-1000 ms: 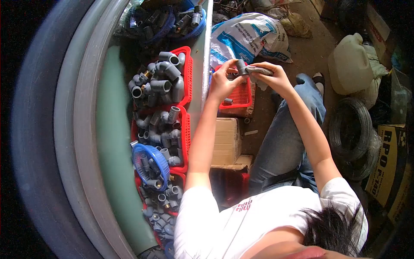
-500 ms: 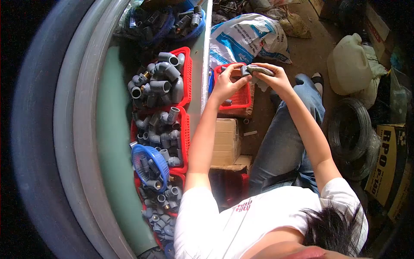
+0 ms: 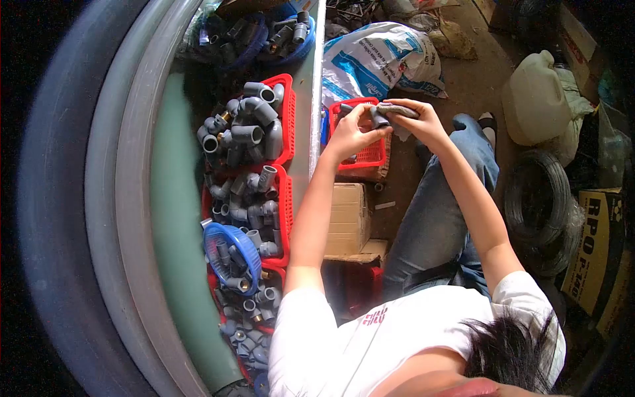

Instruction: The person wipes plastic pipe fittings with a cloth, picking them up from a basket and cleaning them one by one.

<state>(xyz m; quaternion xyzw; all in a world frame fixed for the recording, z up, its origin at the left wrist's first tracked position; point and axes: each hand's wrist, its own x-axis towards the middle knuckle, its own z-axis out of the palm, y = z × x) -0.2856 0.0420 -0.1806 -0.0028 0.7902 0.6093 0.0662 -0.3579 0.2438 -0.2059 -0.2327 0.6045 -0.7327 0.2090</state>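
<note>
My left hand [image 3: 354,137] is closed around a short grey plastic pipe fitting [image 3: 379,119], gripped between thumb and fingers. In my right hand [image 3: 424,123] is a folded greyish cloth [image 3: 401,111], pressed against the fitting's upper side. Both hands are together over a small red basket [image 3: 374,159], which has some grey pieces in it. My fingers hide part of the fitting, so its exact shape cannot be made out.
Red baskets [image 3: 288,126] and a blue basket [image 3: 254,258] full of grey fittings line the left. Large pipes [image 3: 132,198] curve beyond them. A cardboard box [image 3: 346,215] stands below my hands; a white sack [image 3: 377,56], wire coil [image 3: 537,198] and jug [image 3: 536,99] lie around.
The fitting has tilted and turned in my left hand. My right hand has shifted the cloth slightly over it. The baskets stay as they were.
</note>
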